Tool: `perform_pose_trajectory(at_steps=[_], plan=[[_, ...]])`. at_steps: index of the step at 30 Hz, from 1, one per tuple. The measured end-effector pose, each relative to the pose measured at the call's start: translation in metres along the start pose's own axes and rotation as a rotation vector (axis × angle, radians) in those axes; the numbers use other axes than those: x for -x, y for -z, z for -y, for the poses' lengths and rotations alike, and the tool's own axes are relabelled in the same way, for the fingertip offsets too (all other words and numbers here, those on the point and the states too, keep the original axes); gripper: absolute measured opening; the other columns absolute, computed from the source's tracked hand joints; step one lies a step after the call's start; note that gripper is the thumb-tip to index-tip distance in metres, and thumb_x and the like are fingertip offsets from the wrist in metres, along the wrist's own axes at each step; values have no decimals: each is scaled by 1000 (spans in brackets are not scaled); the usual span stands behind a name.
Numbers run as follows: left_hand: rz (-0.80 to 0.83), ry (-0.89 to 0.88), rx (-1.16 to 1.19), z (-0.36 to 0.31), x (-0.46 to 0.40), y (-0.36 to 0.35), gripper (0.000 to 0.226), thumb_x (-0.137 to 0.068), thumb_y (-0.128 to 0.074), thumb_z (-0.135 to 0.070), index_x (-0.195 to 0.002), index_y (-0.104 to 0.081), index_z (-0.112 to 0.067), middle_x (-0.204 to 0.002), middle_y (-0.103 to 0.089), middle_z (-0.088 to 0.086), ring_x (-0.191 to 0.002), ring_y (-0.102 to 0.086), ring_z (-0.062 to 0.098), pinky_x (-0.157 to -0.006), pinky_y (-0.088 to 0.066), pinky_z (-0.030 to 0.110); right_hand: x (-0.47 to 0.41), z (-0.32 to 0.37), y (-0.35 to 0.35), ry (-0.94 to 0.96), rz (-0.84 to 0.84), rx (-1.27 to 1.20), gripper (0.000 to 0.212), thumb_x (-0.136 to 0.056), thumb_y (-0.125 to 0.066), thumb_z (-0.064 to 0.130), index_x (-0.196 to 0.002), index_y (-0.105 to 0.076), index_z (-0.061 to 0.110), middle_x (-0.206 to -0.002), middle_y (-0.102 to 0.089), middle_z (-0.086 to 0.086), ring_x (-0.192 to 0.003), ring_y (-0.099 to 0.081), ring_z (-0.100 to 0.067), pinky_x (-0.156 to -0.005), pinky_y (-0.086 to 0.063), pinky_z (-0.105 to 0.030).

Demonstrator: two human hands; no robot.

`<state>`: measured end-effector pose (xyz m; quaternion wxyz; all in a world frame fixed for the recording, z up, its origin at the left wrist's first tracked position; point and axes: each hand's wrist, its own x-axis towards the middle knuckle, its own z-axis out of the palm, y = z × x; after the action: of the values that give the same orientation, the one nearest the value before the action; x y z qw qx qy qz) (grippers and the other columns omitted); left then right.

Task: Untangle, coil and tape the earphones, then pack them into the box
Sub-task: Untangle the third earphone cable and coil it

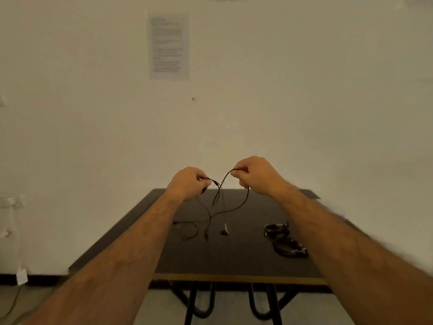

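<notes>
Head view, hands: we see both forearms reach up from the lower corners and meet at centre frame, above the far edge of the table [234, 259].
Left hand [187, 184]: fingers curled, pinching the earphones [243, 202] where a reddish stretch of cable leaves the fist.
Right hand [254, 174]: fingers and thumb curled round another stretch of the same cable, at about the same height, just right of centre.
Earphones: dark cable arches from the right hand down toward the left one, then hangs in loose crossing strands to the tabletop; we count a slack loop lying on the table at lower centre-left.
Earbud [225, 229]: one small end piece with a pale part rests on the table below the hands, apart from the loop.
Dark objects [284, 240]: two glossy black items lie close together on the right half of the table, beside the right forearm; we cannot tell what they are.
Wall [328, 90]: plain pale surface fills the upper frame.
Paper sheet [168, 45]: printed notice at upper centre-left, text unreadable.
Table legs [194, 301]: black bent-rod legs show under the near edge.
</notes>
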<state>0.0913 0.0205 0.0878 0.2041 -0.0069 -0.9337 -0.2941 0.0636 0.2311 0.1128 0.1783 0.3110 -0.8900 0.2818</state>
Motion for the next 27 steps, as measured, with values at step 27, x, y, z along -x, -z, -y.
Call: perform_pose_trajectory(at_steps=[27], plan=[[-19,-375,408,-239,64,189,23,-98,-57,-31,-118,-64,-21,-106,-74,-5,-75,-68,8,-62,-44,23,21,193,265,385,-422,342,8,-84,-72,20,-88,-71,14,-70,-54,13,-63,-52,-4,-65,-48,-23]])
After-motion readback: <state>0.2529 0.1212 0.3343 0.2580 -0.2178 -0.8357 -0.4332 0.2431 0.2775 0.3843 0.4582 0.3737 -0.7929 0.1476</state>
